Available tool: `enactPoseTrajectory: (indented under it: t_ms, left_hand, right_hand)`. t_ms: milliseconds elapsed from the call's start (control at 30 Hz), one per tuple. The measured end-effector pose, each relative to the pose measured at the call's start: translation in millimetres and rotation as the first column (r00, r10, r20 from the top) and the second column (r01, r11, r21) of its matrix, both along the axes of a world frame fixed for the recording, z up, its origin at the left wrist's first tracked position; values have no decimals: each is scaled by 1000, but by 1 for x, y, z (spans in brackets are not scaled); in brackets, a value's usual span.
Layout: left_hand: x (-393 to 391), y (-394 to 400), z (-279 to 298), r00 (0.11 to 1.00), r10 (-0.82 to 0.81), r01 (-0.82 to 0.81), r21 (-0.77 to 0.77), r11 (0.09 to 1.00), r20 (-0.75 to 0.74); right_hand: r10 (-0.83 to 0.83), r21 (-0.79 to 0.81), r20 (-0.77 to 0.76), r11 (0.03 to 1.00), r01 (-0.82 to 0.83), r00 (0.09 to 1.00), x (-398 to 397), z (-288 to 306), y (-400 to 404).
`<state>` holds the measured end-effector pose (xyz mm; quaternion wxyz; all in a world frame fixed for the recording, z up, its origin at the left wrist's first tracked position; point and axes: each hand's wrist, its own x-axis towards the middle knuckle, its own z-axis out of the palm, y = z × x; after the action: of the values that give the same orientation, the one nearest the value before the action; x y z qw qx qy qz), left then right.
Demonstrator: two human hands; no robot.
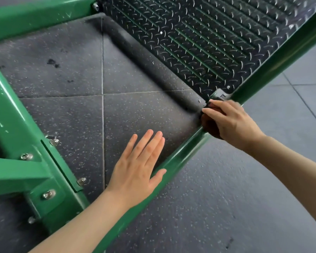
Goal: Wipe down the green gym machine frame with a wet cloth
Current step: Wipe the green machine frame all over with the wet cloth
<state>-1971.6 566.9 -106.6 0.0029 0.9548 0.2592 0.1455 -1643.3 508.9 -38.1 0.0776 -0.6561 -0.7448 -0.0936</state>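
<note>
— Two hands in the head view, then. What is each of yours doing?

— My right hand (230,121) is curled over a dark, bunched cloth (211,125), fingers (215,114) bent round its top and pressing it against the green painted metal rail of the gym machine frame (177,161). The cloth sits on the rail just below a black plastic corner fitting (218,94).

— And the left?

— My left hand (135,178) is flat and relaxed, four fingers (150,145) straight and close together, pointing up and away from me. It grips nothing. The thumb (158,174) lies spread out against the inner edge of the same green rail; whether the palm touches the floor beneath, I cannot tell.

— Where does the frame run?

— The rail goes diagonally from the bottom middle up to the upper right, passing under both my hands. More green beams (13,110) stand at the left, joined by a bolted plate with silver bolts (48,194), and another beam crosses the top left.

— What else is around?

— A black diamond-pattern tread plate (208,42) fills the upper right inside the frame, and dark speckled rubber floor tiles (71,73) lie below, with a few darker spots (52,62) on one tile.
</note>
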Motion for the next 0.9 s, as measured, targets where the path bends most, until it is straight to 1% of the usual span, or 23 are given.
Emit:
enactPoseTrajectory:
  t_ms: [100,167,200,267,367,400,533,567,633,700,767,833,900]
  left_hand:
    - [3,0,-2,999,-36,36,30,999,20]
    - [5,-2,-6,999,-49,48,36,998,22]
    - [5,-3,-8,999,-50,49,35,998,21]
    - [7,-6,-11,999,-44,44,28,999,11]
    - [7,-12,-13,1000,-31,31,9,999,2]
    - [7,-13,-12,1000,-27,27,5,1000,2]
    - [9,-17,-13,1000,-19,19,-8,1000,9]
    - [9,-17,-13,1000,-19,19,-11,1000,9]
    - [10,-18,-14,1000,-18,18,-17,1000,16]
    - [9,-19,-15,999,-14,15,-23,1000,31]
    - [7,-20,-15,999,-9,10,-22,1000,48]
    - [5,-21,-15,998,-3,4,-17,1000,68]
    - [3,-22,-16,996,10,-8,-19,1000,89]
  right_hand:
    - [-18,64,129,998,10,992,17,18,-26]
    - [-36,34,157,999,31,987,21,10,-33]
    - [-29,14,144,1000,27,989,18,0,-33]
    - [-5,-33,106,999,9,994,6,-28,-27]
    - [-41,-31,-48,999,39,998,-5,-59,-21]
    - [-60,-24,-90,998,58,994,-4,-63,-21]
    - [-170,-85,-258,985,153,951,-1,-67,-19]
    - [-190,-70,-283,982,177,940,-4,-68,-17]
    - [-180,17,-254,982,190,950,-18,-76,-16]
    - [-93,86,-171,990,109,981,-29,-81,-22]
    - [53,61,-93,997,-47,994,-34,-78,-26]
    - [140,15,-83,990,-139,987,-30,-69,-23]
    - [131,-1,-112,991,-132,985,-19,-62,-18]
